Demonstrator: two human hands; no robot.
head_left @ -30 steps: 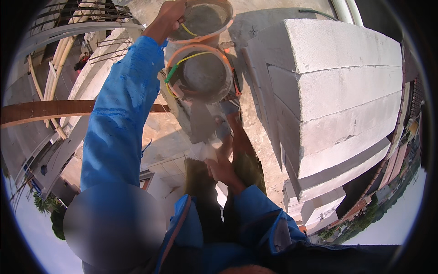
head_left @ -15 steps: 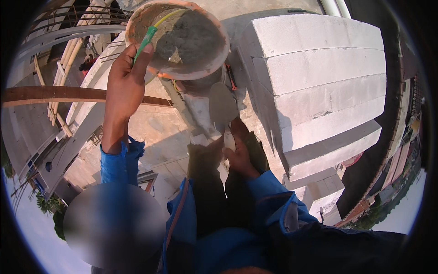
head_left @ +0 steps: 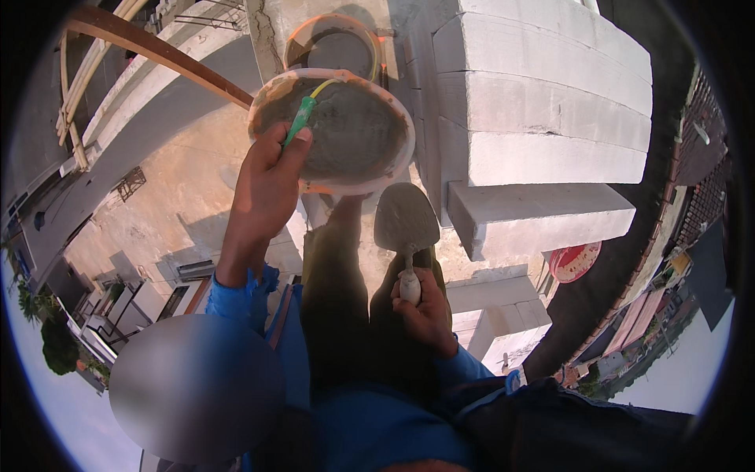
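My left hand [head_left: 269, 169] is closed around the green grip [head_left: 300, 118] of a bucket's yellow wire handle. The bucket [head_left: 354, 188] hangs in front of my legs, pale-rimmed with orange stains. Wet grey mortar [head_left: 358, 134] lies inside it. Just to the right and nearer me, my right hand [head_left: 429, 311] grips a trowel by its pale handle [head_left: 410, 287]. The trowel blade [head_left: 406, 216] is broad, rounded and smeared grey, and it points away from me beside the bucket.
Beyond the held bucket stands a second, orange bucket [head_left: 376, 49] with grey material in it. White blocks [head_left: 550, 110] are stacked at the right, near a red round tub [head_left: 575, 263]. A brown wooden beam [head_left: 161, 57] crosses the far left, close to the bucket.
My left hand has brought the bucket nearer and to the right, uncovering the orange bucket behind it. The trowel has come closer to me, and its blade now shows broadside.
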